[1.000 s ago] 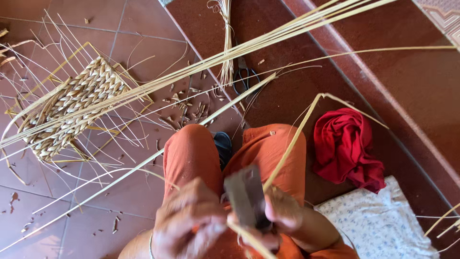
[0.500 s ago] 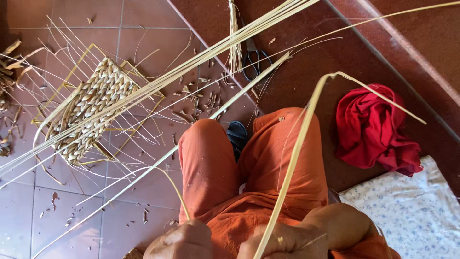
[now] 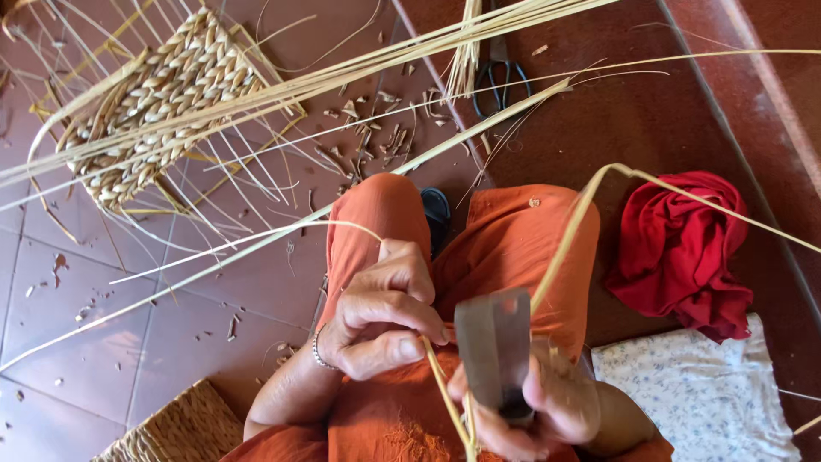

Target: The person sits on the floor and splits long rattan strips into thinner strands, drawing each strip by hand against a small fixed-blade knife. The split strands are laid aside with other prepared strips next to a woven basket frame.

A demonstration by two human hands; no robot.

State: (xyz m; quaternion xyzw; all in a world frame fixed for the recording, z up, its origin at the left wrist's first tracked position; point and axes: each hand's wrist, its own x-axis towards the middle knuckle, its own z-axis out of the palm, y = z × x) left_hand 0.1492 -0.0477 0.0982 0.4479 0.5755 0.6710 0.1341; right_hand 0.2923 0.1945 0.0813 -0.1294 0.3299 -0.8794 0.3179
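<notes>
- At the far left, a part-woven mat of pale plaited fibre lies on the tiled floor, with many loose unwoven stakes fanning out from its edges. As a judgement, the weaving is begun but well short of finished.
- At the bottom left, the corner of a woven basket shows, closely plaited.
- Short trimmings are scattered on the floor just beyond the knees, so some cutting or splitting looks already done.
- The left hand is curled closed, thumb pressed toward the fingers, pinching a thin reed strip just left of the blade.
- The right hand is wrapped tight round the handle of a broad dark blade, which stands upright over the lap, touching or just beside the strip.
- From the hands the strip arches up and bends away to the right; it seems to be mid-splitting, with most of its length left.
- Black scissors lie on the floor well ahead, untouched.
- To the right, a crumpled red cloth sits beside a pale flowered cloth.
</notes>
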